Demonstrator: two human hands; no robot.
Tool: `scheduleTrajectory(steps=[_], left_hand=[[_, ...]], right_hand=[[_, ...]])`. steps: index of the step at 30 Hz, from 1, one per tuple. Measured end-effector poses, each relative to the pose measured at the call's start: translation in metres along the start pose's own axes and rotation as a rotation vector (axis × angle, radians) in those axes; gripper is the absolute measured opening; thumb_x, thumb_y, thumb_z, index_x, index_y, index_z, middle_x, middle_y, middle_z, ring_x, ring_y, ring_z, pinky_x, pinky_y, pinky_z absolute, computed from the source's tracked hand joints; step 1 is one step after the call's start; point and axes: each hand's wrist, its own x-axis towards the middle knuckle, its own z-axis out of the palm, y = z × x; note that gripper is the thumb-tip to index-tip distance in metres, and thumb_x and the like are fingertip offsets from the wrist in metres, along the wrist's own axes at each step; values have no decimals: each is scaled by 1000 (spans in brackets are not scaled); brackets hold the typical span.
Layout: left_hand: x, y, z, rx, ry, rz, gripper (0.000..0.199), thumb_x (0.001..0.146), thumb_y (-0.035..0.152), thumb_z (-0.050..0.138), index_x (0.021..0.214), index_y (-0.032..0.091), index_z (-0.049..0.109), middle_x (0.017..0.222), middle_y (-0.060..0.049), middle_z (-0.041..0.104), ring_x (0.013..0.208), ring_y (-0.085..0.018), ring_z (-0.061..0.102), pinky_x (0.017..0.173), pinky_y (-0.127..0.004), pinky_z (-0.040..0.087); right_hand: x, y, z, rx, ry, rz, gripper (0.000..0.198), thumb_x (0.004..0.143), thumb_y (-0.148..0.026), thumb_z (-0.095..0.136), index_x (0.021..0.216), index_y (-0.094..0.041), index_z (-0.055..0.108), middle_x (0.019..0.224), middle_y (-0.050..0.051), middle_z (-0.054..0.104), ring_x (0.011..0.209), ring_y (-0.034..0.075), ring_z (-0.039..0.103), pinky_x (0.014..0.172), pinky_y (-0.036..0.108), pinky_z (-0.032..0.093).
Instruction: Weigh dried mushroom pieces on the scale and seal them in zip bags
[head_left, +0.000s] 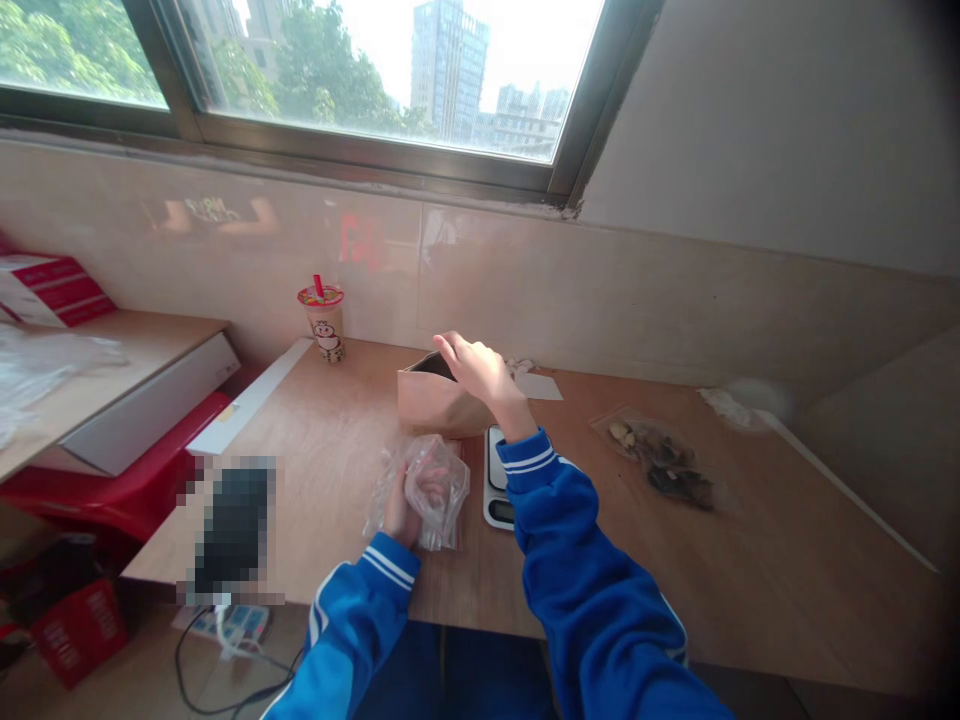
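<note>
My left hand is closed on a clear plastic bag, which bunches loosely around the fingers with its mouth facing up. Just behind it stands a brown paper bag, its top open and dark inside. Over the right part of that opening is my right hand, bent at the wrist; its fingertips are mostly hidden, so I cannot tell what they hold. A white kitchen scale with a small dark display lies under my right forearm, partly covered by the sleeve.
A clear bag of dried brown and dark pieces lies to the right. A drink cup with a red straw stands at the back left. Near the left edge is a pixelated dark object, with cables below. White paper lies by the wall.
</note>
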Motion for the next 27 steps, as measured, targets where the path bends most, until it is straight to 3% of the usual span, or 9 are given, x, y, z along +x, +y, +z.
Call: scheduleTrajectory(steps=[5, 9, 11, 13, 16, 18, 21, 25, 27], left_hand=[[-5, 8, 0, -69, -14, 137, 41, 89, 50, 51, 101, 13, 65, 86, -8, 73, 59, -10, 62, 58, -20, 51], [-6, 8, 2, -51, -64, 161, 44, 82, 50, 64, 106, 13, 64, 92, -9, 72, 67, -12, 63, 65, -23, 51], [-7, 7, 6, 12, -102, 206, 47, 75, 48, 71, 109, 15, 63, 93, -7, 72, 71, -13, 63, 69, -25, 51], [-9, 7, 12, 124, -131, 281, 48, 73, 48, 73, 108, 17, 63, 96, -8, 71, 77, -15, 63, 72, -27, 50], [-14, 6, 21, 318, -116, 385, 45, 75, 53, 69, 102, 17, 63, 90, -7, 69, 77, -17, 63, 70, -29, 49], [-18, 6, 26, 397, -100, 411, 41, 74, 52, 71, 94, 17, 62, 78, -3, 66, 67, -14, 58, 63, -27, 46], [-23, 7, 32, 502, -82, 491, 36, 77, 52, 67, 86, 18, 58, 70, 1, 59, 63, -12, 52, 61, -26, 43], [-33, 13, 41, 708, -10, 697, 38, 86, 56, 53, 95, 19, 52, 87, -2, 61, 81, -16, 58, 76, -28, 46], [-38, 16, 45, 750, 16, 730, 38, 86, 56, 53, 97, 20, 49, 89, -1, 60, 85, -16, 59, 81, -29, 47]], right_hand=[[0, -6, -13, 139, 171, 113, 41, 102, -40, 27, 110, -20, 61, 83, 9, 69, 78, 22, 65, 67, 30, 47], [-33, -13, -13, 430, 419, -83, 30, 100, -25, 33, 108, -20, 62, 103, 7, 67, 98, 21, 59, 89, 33, 45], [-58, -17, -6, 589, 350, -179, 27, 96, -22, 40, 115, -21, 60, 112, 6, 64, 101, 19, 57, 91, 32, 45], [-80, -20, 4, 715, 165, -223, 34, 91, -25, 51, 124, -22, 55, 117, 6, 62, 100, 17, 58, 86, 30, 47], [-94, -20, 20, 799, -1, -95, 23, 91, -33, 54, 111, -24, 62, 102, 2, 68, 84, 15, 62, 73, 26, 48], [-93, -17, 25, 816, 53, 50, 20, 94, -37, 50, 96, -25, 66, 83, -2, 69, 69, 13, 60, 65, 25, 45], [-92, -11, 27, 903, 216, 143, 24, 94, -42, 49, 93, -24, 66, 75, -2, 67, 58, 12, 56, 60, 25, 43], [-110, -9, 33, 1226, 359, 268, 39, 92, -56, 47, 111, -25, 60, 93, 3, 67, 68, 14, 62, 64, 27, 49], [-127, -13, 40, 1426, 298, 372, 56, 91, -66, 35, 128, -25, 48, 112, 8, 64, 84, 18, 65, 69, 30, 53]])
